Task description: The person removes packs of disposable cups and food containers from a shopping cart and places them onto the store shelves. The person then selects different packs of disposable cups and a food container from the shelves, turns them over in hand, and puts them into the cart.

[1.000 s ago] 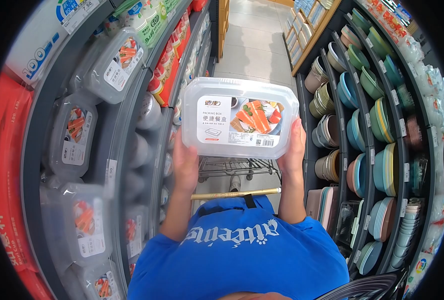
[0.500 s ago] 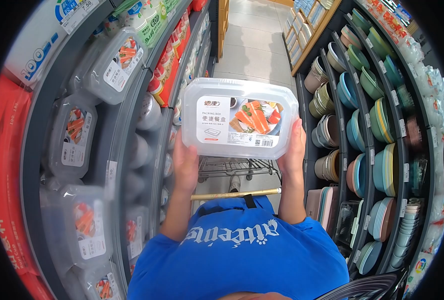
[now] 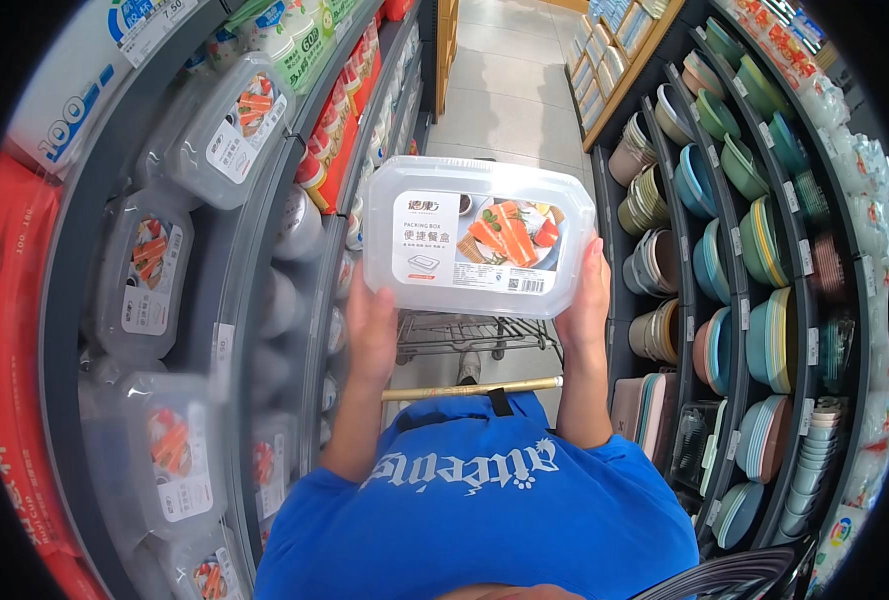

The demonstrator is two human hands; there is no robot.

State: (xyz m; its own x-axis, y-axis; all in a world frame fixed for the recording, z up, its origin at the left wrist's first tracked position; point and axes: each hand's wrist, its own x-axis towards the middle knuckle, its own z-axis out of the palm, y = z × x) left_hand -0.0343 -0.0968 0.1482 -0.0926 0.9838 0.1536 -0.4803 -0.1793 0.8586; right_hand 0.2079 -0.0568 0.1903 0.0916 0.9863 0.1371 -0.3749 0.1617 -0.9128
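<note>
Between my two hands is a pack of clear plastic food containers [image 3: 480,290], its label facing me with a food picture and the words "PACKING BOX". My left hand [image 3: 372,325] grips its left end, and my right hand [image 3: 587,300] grips the right end. The fingers behind the pack are mostly hidden. Below it, part of a wire shopping cart [image 3: 475,333] shows, with its yellowish handle bar [image 3: 425,390] in front of my blue shirt.
Similar container packs [image 3: 150,280] fill the shelf on the left. Stacked plastic bowls and basins [image 3: 770,240] line the right shelves. A tiled aisle floor [image 3: 500,95] runs ahead between them, with a wooden-framed rack [image 3: 620,65] further along.
The container pack has shifted very slightly in my hands. Otherwise the hands, cart and shelves look the same.
</note>
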